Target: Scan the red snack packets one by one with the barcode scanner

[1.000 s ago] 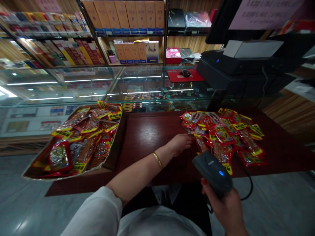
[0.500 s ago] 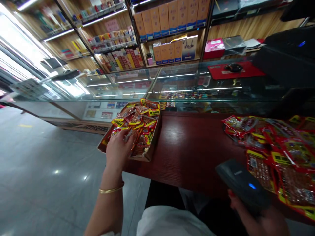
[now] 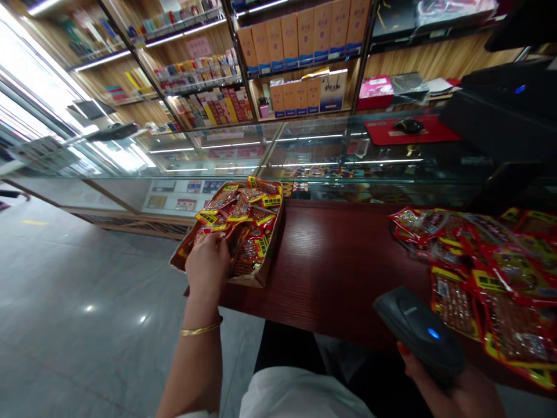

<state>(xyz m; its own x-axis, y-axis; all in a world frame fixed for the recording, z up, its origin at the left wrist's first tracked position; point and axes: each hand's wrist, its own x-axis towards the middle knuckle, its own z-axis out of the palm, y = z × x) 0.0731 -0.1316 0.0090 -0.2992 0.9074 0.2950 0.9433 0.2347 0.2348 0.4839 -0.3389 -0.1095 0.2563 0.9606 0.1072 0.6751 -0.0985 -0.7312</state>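
My left hand (image 3: 206, 260), with a gold bracelet on the wrist, reaches into the near left part of an open cardboard box (image 3: 256, 278). Its fingers are closed on the edge of a snack packet (image 3: 237, 241), which tilts up; the fingertips are partly hidden. Red and yellow snack packets (image 3: 250, 209) of brown sticks fill the box. At the lower right, my right hand (image 3: 456, 390) is wrapped round a dark barcode scanner (image 3: 420, 334) with a blue light. The scanner points up and to the left, above the counter's near edge.
A heap of red and yellow snack packets (image 3: 491, 278) covers the right of the dark red wooden counter (image 3: 326, 255). Beyond is a glass display case (image 3: 243, 157). On it lie a red mat (image 3: 378, 132) with a mouse (image 3: 408, 125), beside a black machine (image 3: 500, 116).
My left fingers have drawn together, and the packet at them has tipped up. The scanner in my right hand has shifted slightly left in view.
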